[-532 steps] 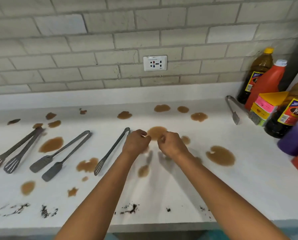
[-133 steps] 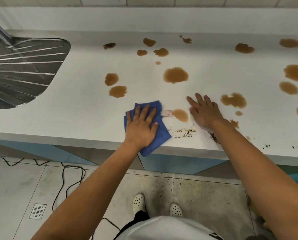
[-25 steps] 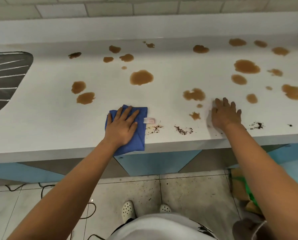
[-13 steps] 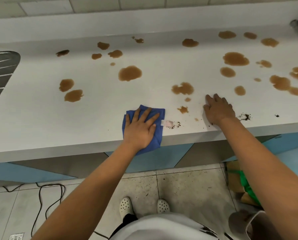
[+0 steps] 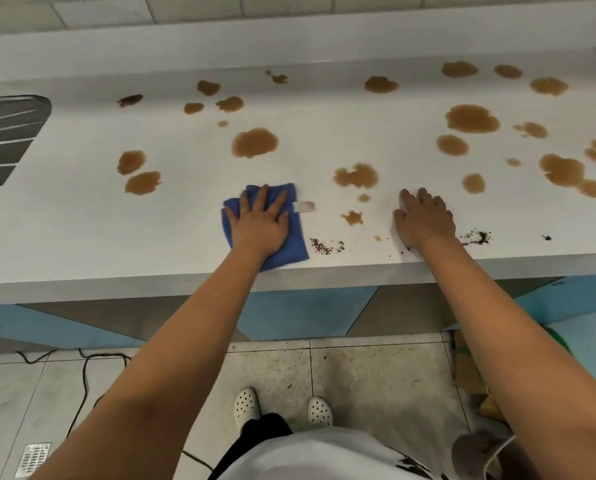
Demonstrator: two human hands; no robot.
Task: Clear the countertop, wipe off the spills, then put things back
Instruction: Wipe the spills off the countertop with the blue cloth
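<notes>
The blue cloth [image 5: 291, 242] lay flat near the front edge of the countertop [image 5: 82, 220], with the left hand [image 5: 260, 225] pressing on it, fingers straight and spread. The right hand [image 5: 424, 220] rested open, palm down, on the bare top just right of it. Brown spills [image 5: 255, 143] dotted the surface behind; dark crumbs [image 5: 326, 245] lay between the hands. A sink [image 5: 2, 140] sat far left.
</notes>
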